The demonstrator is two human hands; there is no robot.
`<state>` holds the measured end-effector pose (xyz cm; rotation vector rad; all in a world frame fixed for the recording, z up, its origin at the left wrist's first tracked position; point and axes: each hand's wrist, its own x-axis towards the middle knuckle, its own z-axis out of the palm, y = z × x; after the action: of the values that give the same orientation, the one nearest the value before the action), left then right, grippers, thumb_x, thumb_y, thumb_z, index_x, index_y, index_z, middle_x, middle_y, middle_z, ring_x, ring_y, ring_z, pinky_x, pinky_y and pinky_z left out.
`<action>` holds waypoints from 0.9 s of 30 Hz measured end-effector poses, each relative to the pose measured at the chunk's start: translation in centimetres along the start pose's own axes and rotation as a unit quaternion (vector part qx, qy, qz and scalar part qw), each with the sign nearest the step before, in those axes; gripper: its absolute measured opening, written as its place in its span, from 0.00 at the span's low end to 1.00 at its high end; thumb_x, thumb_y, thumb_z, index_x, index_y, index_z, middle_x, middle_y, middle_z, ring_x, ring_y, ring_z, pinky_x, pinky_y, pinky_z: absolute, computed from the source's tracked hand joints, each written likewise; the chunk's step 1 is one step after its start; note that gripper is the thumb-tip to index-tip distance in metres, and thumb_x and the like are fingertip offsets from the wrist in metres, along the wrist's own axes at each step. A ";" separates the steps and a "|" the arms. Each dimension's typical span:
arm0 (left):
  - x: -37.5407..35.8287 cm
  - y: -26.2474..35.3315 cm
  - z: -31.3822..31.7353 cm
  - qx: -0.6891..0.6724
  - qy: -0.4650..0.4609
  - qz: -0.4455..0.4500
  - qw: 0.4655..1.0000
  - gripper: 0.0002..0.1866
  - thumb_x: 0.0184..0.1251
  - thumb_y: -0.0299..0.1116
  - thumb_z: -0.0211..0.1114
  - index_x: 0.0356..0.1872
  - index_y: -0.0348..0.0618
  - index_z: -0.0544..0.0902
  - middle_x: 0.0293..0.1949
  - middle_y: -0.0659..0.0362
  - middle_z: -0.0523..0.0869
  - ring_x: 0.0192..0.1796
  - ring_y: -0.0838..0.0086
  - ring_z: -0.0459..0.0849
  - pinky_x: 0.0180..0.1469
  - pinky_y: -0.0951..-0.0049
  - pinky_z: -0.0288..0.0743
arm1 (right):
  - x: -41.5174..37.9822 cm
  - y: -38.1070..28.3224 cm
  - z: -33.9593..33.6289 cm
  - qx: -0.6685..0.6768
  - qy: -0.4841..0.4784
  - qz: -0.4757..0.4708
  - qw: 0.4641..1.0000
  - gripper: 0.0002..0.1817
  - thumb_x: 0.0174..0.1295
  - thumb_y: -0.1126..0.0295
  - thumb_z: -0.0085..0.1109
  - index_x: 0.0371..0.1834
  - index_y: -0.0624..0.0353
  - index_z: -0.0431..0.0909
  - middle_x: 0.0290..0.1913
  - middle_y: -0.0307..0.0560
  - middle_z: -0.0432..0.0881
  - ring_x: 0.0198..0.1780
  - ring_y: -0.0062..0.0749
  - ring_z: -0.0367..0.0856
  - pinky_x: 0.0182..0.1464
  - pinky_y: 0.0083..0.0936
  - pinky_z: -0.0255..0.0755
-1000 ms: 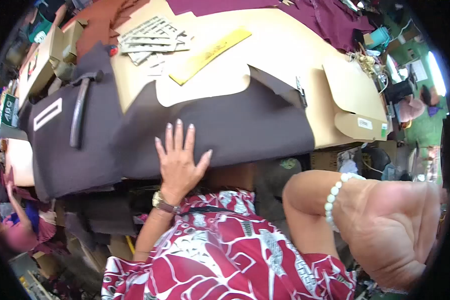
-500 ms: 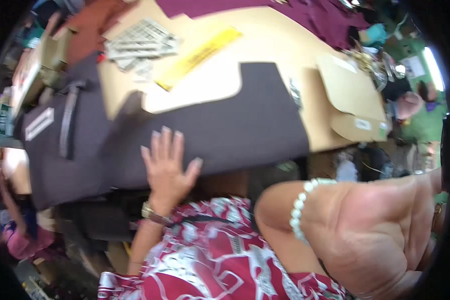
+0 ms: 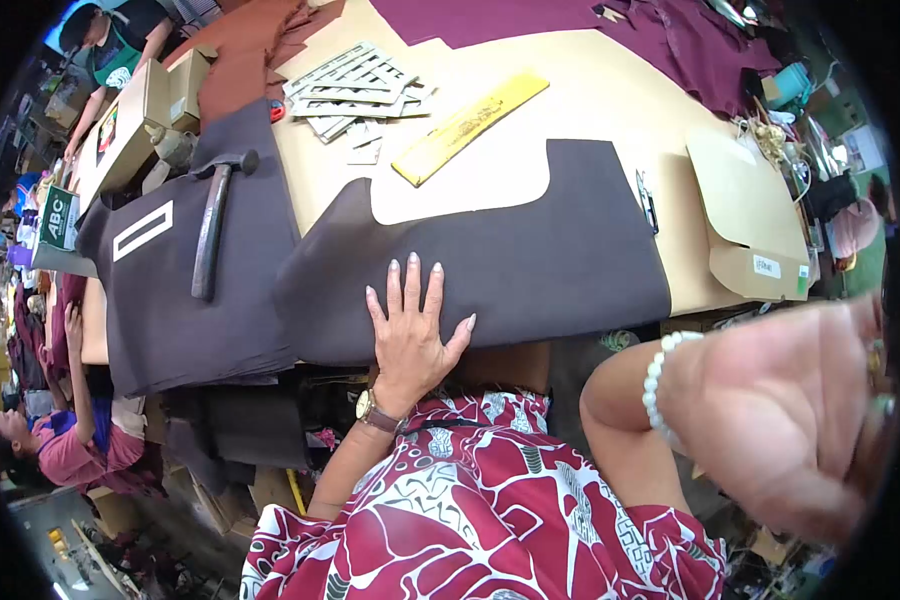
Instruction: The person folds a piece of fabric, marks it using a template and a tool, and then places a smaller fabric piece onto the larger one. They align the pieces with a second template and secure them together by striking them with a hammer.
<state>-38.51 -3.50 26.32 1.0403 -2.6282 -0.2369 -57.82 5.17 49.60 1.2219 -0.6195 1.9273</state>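
Note:
My left hand lies flat with spread fingers on a dark cut piece at the table's front edge. A watch is on that wrist. Raised close to the camera at the right, my right hand shows its palm; its fingers are blurred and partly cut off by the view's dark rim, so what they hold, if anything, is hidden. Left of my left hand, a hammer and a pale rectangular frame rest on a stack of dark pieces. Behind the dark piece lies a yellow ruler.
Slotted pale templates lie at the back, near maroon material and rust-brown material. A cardboard template is at the right. One person is at the upper left, another at the lower left.
The view has shifted, so the table and my left hand appear farther right, and it is sharper. My left hand stays flat on the dark piece; my right hand remains raised.

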 end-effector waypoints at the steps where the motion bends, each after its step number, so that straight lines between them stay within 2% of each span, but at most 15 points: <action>1: -0.1 0.0 0.0 -0.001 0.003 0.000 1.000 0.36 0.59 0.52 0.60 0.65 0.43 0.67 0.68 0.45 0.61 0.71 0.49 0.55 0.65 0.36 0.48 | -1.1 0.9 -0.3 -0.023 -0.036 0.026 0.999 0.11 0.68 0.61 0.48 0.41 0.54 0.78 0.41 0.44 0.82 0.50 0.33 0.76 0.55 0.46 0.64; 4: -0.1 -0.1 0.0 -0.004 0.006 0.001 1.000 0.36 0.59 0.52 0.61 0.65 0.43 0.67 0.68 0.45 0.61 0.71 0.49 0.55 0.65 0.36 0.47 | -5.8 4.5 -0.5 -0.121 -0.144 0.083 0.979 0.14 0.67 0.65 0.50 0.46 0.63 0.78 0.44 0.47 0.82 0.47 0.37 0.79 0.52 0.33 0.71; 6: -0.1 -0.2 -0.1 -0.008 0.005 -0.002 1.000 0.36 0.59 0.52 0.61 0.65 0.43 0.67 0.68 0.44 0.61 0.71 0.49 0.55 0.66 0.36 0.46 | -9.6 5.2 -0.6 -0.228 -0.247 0.135 0.932 0.15 0.66 0.67 0.53 0.50 0.64 0.77 0.48 0.47 0.81 0.49 0.38 0.79 0.53 0.32 0.71; 9: -0.1 -0.1 -0.2 -0.019 -0.003 -0.006 1.000 0.36 0.59 0.52 0.61 0.65 0.42 0.66 0.68 0.44 0.60 0.71 0.49 0.55 0.66 0.36 0.46 | -14.7 6.4 -6.6 -0.407 -0.477 0.211 0.750 0.19 0.65 0.63 0.54 0.54 0.61 0.76 0.56 0.54 0.76 0.59 0.47 0.74 0.62 0.47 0.62; 11: 0.0 -0.2 -0.8 -0.034 -0.031 -0.009 0.999 0.37 0.59 0.51 0.62 0.66 0.42 0.65 0.69 0.43 0.59 0.72 0.48 0.53 0.67 0.38 0.45 | -17.2 6.0 -10.5 -0.497 -0.542 0.193 0.650 0.20 0.66 0.62 0.51 0.58 0.60 0.73 0.62 0.56 0.70 0.64 0.52 0.66 0.65 0.54 0.55; 12: 0.1 -0.2 -1.3 -0.043 -0.026 -0.013 0.999 0.38 0.59 0.51 0.62 0.67 0.42 0.64 0.69 0.43 0.58 0.72 0.48 0.52 0.67 0.39 0.44 | -18.1 6.0 -12.5 -0.524 -0.556 0.234 0.602 0.21 0.68 0.61 0.46 0.60 0.58 0.72 0.66 0.56 0.66 0.68 0.53 0.61 0.65 0.58 0.53; 15: 0.8 -0.5 -2.3 -0.039 -0.010 -0.006 0.999 0.37 0.61 0.51 0.61 0.68 0.42 0.63 0.70 0.42 0.56 0.72 0.46 0.51 0.68 0.40 0.44 | -18.4 8.3 -16.3 -0.573 -0.520 0.296 0.559 0.21 0.69 0.59 0.43 0.61 0.57 0.71 0.66 0.57 0.66 0.68 0.56 0.60 0.66 0.59 0.52; 19: 1.6 -1.4 -1.1 -0.026 -0.023 -0.003 0.999 0.36 0.62 0.52 0.60 0.67 0.43 0.64 0.69 0.42 0.57 0.72 0.46 0.52 0.67 0.38 0.44 | -18.0 12.0 -18.6 -0.548 -0.567 0.334 0.517 0.23 0.70 0.57 0.40 0.63 0.54 0.69 0.68 0.49 0.65 0.68 0.56 0.60 0.67 0.59 0.50; 22: 1.7 -0.9 -0.3 -0.018 -0.020 -0.004 1.000 0.36 0.61 0.53 0.60 0.67 0.42 0.65 0.69 0.42 0.58 0.72 0.46 0.53 0.67 0.37 0.44 | -17.1 15.0 -19.8 -0.552 -0.570 0.362 0.489 0.24 0.70 0.56 0.39 0.66 0.53 0.66 0.69 0.48 0.63 0.70 0.53 0.58 0.69 0.57 0.48; 25: 1.7 0.0 0.4 -0.022 -0.008 0.001 1.000 0.37 0.61 0.53 0.60 0.66 0.42 0.65 0.69 0.42 0.58 0.71 0.47 0.53 0.66 0.35 0.45 | -17.3 13.5 -18.4 -0.563 -0.572 0.259 0.538 0.26 0.70 0.56 0.39 0.67 0.56 0.64 0.70 0.49 0.62 0.70 0.53 0.58 0.69 0.55 0.48; 27: 1.7 0.3 0.4 -0.028 -0.014 0.001 1.000 0.37 0.61 0.53 0.60 0.66 0.42 0.65 0.69 0.42 0.58 0.71 0.47 0.53 0.66 0.35 0.45 | -17.9 9.9 -15.9 -0.475 -0.591 0.303 0.577 0.27 0.70 0.54 0.39 0.67 0.58 0.63 0.70 0.52 0.60 0.71 0.55 0.56 0.70 0.54 0.46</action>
<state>-40.04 -4.40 26.39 1.0231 -2.6318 -0.3237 -69.76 4.79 26.59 1.4071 -2.6038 0.4571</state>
